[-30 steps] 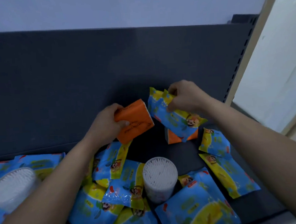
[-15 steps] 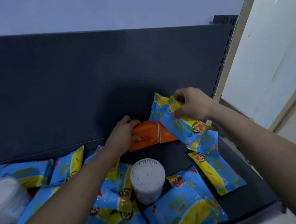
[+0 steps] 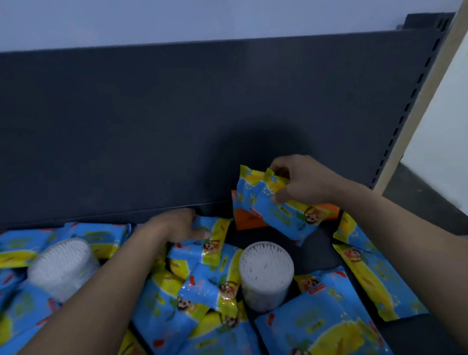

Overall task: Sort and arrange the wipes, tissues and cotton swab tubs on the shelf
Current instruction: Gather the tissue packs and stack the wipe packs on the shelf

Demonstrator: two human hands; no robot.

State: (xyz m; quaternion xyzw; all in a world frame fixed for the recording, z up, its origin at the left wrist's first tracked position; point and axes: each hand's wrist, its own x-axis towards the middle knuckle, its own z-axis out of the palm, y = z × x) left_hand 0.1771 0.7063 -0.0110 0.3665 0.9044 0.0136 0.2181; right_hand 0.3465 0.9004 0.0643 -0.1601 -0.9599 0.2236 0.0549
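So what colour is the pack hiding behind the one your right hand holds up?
Orange. The head view shows the hidden pack behind the blue-and-yellow wipes pack.

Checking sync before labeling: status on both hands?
Right hand pinches a wipes pack in front of the orange tissue packs. Left hand on another wipes pack, grip unclear. Cotton swab tub upright amid loose packs.

No legible text is shown: the print on the blue-and-yellow wipe packs (image 3: 212,284) and the orange tissue pack (image 3: 247,220) is blurred beyond reading.
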